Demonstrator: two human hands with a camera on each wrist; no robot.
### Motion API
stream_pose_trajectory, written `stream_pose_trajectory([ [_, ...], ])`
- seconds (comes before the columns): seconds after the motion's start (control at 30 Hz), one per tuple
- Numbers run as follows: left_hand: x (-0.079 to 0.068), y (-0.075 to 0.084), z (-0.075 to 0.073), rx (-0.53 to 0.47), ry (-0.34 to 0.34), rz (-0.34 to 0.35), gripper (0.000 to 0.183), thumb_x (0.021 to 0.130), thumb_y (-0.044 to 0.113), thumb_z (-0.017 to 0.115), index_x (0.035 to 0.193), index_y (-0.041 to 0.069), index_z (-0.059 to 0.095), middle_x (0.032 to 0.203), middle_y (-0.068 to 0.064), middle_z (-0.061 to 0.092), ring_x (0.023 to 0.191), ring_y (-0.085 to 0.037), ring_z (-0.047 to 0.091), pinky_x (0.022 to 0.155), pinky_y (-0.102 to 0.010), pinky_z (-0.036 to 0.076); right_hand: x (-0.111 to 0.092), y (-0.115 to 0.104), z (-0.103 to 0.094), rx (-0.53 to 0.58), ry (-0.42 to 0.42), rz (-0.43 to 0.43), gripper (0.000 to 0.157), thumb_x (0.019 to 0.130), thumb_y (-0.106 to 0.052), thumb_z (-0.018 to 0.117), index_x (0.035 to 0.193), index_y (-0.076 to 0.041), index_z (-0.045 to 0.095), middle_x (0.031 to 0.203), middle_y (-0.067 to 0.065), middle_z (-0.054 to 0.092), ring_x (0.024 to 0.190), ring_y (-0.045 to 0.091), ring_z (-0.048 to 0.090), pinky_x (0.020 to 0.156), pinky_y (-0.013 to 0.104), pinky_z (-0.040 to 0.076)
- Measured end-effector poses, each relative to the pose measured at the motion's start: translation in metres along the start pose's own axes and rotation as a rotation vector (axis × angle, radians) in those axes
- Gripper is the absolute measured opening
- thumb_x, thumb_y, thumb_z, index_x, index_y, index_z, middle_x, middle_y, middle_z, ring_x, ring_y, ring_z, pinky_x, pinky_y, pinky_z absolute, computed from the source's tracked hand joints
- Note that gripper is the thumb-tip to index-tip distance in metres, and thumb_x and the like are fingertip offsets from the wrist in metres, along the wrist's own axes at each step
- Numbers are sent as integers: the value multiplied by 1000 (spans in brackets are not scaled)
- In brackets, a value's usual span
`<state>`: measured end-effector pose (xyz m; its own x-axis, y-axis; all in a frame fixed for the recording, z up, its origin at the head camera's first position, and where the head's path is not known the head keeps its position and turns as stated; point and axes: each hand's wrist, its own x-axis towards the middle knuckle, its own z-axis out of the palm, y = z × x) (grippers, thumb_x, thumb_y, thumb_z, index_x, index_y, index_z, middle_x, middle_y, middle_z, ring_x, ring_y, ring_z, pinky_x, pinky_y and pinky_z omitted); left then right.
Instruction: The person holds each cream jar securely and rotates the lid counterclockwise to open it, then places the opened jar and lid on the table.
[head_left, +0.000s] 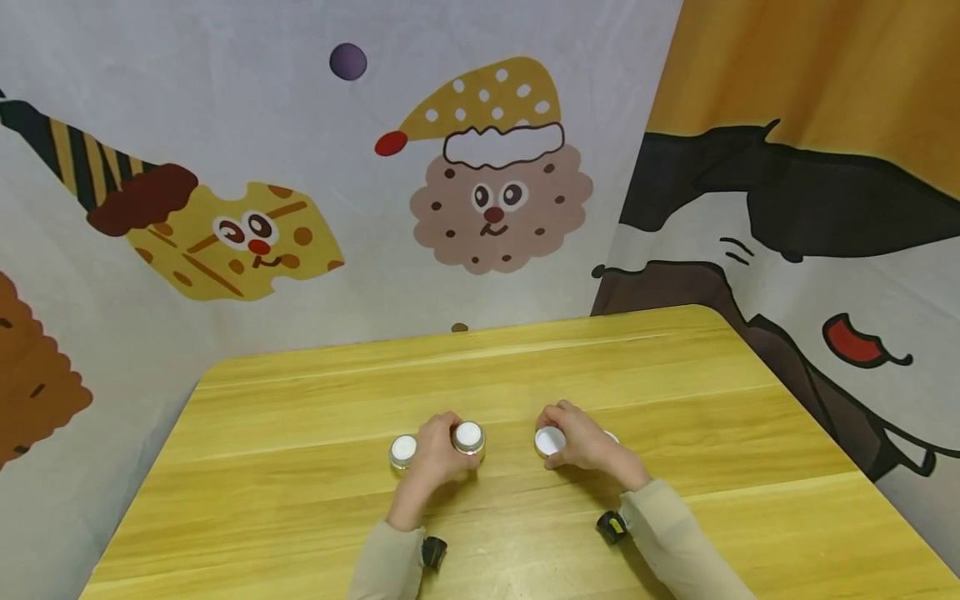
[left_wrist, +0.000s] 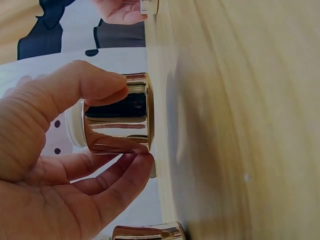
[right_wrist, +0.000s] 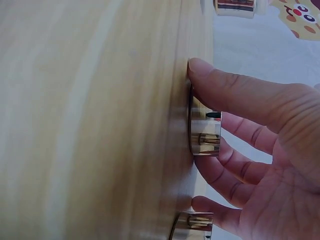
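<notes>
My left hand point(head_left: 437, 450) grips a small shiny gold jar point(head_left: 469, 438) with a white top, thumb on one side and fingers on the other. In the left wrist view this jar point(left_wrist: 117, 117) has its base close over the table. A second gold jar point(head_left: 403, 452) stands just left of that hand. My right hand point(head_left: 583, 437) pinches a round gold lid point(head_left: 550, 442), its white inside facing up. The right wrist view shows the lid's point(right_wrist: 205, 135) shiny side low at the tabletop. Another lid point(head_left: 612, 437) is partly hidden behind the right hand.
The wooden table point(head_left: 315, 517) has its far edge against a hanging cloth point(head_left: 375, 275) printed with cartoon figures. Black wrist-worn devices point(head_left: 612, 527) sit by both sleeves.
</notes>
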<state>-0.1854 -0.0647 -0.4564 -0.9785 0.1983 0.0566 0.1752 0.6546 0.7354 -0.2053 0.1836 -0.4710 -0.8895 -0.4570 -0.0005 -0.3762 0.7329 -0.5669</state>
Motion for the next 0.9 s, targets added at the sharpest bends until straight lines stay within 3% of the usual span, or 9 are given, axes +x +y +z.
stream_pose_trajectory([
  [0.9, 0, -5, 5, 46, -18, -29, 42, 60, 9, 83, 93, -4, 60, 88, -13, 61, 84, -30, 58, 73, -41, 51, 0, 0, 0, 19, -8, 14, 44, 62, -9, 86, 95, -10, 57, 95, 6, 52, 87, 22, 51, 78, 45, 48],
])
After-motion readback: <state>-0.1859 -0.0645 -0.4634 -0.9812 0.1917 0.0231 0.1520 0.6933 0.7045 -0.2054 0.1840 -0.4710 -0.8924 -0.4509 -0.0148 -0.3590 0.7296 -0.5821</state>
